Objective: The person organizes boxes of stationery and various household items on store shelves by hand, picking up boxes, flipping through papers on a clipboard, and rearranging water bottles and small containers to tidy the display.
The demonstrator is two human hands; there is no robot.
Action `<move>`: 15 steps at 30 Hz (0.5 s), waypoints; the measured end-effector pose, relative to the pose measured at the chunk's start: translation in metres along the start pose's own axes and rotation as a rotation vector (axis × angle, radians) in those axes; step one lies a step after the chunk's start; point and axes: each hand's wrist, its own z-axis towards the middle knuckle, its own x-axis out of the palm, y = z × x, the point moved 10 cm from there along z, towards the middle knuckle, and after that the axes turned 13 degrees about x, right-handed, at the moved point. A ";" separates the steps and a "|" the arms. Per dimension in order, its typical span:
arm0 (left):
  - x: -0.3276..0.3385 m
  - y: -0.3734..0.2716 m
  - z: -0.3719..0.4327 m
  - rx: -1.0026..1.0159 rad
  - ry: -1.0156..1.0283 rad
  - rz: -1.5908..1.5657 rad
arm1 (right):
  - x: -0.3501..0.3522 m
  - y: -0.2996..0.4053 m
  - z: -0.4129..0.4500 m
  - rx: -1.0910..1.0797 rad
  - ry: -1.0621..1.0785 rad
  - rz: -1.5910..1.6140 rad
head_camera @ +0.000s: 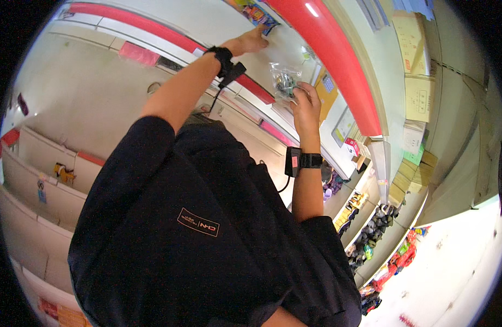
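My left hand reaches over a white shelf with a red edge. Its fingertips meet the near end of a colourful printed packet, and I cannot tell whether they grip it. The packet's far end runs out of the view. Lower and to the right, my right hand holds a clear plastic bag by its side. Small dark and greenish pieces show inside the bag, too blurred to name. Both wrists carry black strapped devices with cables.
A calculator lies on a brown envelope or folder right of the bag. A thick red shelf edge curves beyond it. Cardboard boxes line the far right. Lower right, shelves bear dark goods and purple sandals.
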 end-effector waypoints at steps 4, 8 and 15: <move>0.046 -0.098 -0.076 -0.192 0.191 -0.440 | -0.029 -0.032 0.011 0.046 -0.034 0.033; 0.060 -0.105 -0.118 -0.098 0.101 -0.313 | -0.001 -0.026 0.017 -0.035 0.029 -0.156; 0.019 -0.082 -0.148 -0.111 -0.197 -0.522 | 0.028 -0.009 0.028 -0.062 0.186 -0.117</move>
